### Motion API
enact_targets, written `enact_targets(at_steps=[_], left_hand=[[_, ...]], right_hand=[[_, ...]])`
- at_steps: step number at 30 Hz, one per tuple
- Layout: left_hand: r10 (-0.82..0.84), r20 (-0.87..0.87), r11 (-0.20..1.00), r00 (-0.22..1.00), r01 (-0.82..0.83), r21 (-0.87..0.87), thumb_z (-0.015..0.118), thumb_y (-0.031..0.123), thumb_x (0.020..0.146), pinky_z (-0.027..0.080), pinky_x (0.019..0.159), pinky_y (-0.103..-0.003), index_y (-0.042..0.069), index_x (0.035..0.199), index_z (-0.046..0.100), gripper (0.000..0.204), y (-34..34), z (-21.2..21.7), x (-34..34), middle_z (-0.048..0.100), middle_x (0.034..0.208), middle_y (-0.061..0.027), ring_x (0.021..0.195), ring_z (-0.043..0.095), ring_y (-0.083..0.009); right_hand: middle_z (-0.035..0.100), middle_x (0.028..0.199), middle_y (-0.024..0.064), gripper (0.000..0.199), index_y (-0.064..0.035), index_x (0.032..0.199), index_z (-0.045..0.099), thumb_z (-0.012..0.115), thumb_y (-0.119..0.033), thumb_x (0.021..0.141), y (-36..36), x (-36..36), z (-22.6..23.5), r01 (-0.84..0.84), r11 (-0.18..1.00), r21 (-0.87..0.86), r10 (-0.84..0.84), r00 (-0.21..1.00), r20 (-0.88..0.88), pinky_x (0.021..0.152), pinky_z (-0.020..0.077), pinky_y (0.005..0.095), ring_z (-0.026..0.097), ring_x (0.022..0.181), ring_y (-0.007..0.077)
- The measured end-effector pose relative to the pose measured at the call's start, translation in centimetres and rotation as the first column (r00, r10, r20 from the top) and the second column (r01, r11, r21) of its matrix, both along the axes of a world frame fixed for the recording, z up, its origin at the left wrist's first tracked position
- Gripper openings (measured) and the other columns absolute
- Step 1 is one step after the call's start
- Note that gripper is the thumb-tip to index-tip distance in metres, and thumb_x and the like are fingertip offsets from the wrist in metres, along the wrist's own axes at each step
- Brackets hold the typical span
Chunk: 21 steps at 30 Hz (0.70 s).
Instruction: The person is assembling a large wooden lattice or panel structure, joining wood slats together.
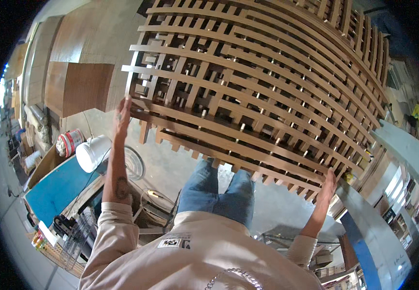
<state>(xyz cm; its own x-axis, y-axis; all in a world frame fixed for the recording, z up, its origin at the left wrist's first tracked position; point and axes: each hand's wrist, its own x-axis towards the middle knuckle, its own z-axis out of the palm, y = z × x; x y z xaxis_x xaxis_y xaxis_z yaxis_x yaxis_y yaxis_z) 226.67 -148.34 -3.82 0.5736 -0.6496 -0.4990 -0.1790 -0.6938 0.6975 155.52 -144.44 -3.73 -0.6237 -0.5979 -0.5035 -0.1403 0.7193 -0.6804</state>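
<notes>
Left hand (pixel 122 113) at 9 o'clock, right hand (pixel 328 180) at 4 o'clock: each grip clasping edge of wooden lattice panel (pixel 257 82); white bucket (pixel 92 152) at 8 o'clock.

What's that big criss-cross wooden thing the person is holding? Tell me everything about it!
The wooden lattice panel is a big grid of thin brown slats crossing each other, with small pale pegs or spacers showing at the joints. It looks like stained wood. It is held up in front of the person, tilted, filling most of the view. The left hand grips its near left edge and the right hand its near right corner.
</notes>
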Motion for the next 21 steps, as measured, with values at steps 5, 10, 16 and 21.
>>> enact_targets(at_steps=[5, 10, 16, 21], left_hand=[[-0.154, 0.077, 0.987, 0.985, 0.15, 0.061, 0.049, 0.048, 0.091, 0.041, 0.086, -0.031, -0.001, 0.118, 0.053, 0.056, -0.8, -2.3, -7.9, 0.061, 0.104, -0.012, 0.097, 0.054, -0.0193], [-0.225, 0.123, 0.967, 0.967, 0.206, 0.152, 0.047, 0.054, 0.09, 0.036, 0.097, -0.032, -0.003, 0.127, 0.047, 0.067, 0.4, -5.5, -9.8, 0.055, 0.121, -0.0173, 0.113, 0.05, -0.0245], [-0.206, 0.1, 0.971, 0.974, 0.19, 0.145, 0.048, 0.056, 0.088, 0.035, 0.099, -0.032, -0.004, 0.131, 0.042, 0.074, 1.7, -6.6, -9.0, 0.05, 0.129, -0.0187, 0.119, 0.047, -0.0257], [-0.215, 0.059, 0.97, 0.975, 0.206, 0.126, 0.046, 0.052, 0.09, 0.04, 0.09, -0.033, 0.001, 0.125, 0.048, 0.062, 2.1, -8.5, -8.0, 0.056, 0.118, -0.0165, 0.109, 0.053, -0.0281]], right_hand=[[0.051, 0.125, 0.0117, 0.068, -0.0004, 0.124, 0.052, 0.059, -0.052, 0.081, -0.1, -7.5, -0.9, -0.05, 0.997, 0.058, 0.058, 0.987, -0.147, 0.101, 0.0289, 0.0373, 0.044, 0.117, 0.0234], [0.051, 0.125, 0.0117, 0.071, -0.0008, 0.121, 0.053, 0.062, -0.056, 0.077, -0.4, -12.6, -2.9, -0.031, 0.994, 0.102, 0.043, 0.992, -0.122, 0.101, 0.0298, 0.0357, 0.043, 0.118, 0.024], [0.042, 0.136, 0.0168, 0.074, -0.0002, 0.131, 0.045, 0.054, -0.056, 0.083, -1.9, -10.9, -2.3, -0.227, 0.927, 0.299, 0.291, 0.938, -0.19, 0.105, 0.0258, 0.0378, 0.036, 0.128, 0.0281], [0.038, 0.14, 0.0166, 0.068, -0.0023, 0.132, 0.046, 0.05, -0.052, 0.087, -1.7, -13.0, -2.5, -0.252, 0.927, 0.279, 0.288, 0.953, -0.094, 0.107, 0.0245, 0.0377, 0.033, 0.131, 0.0278]])
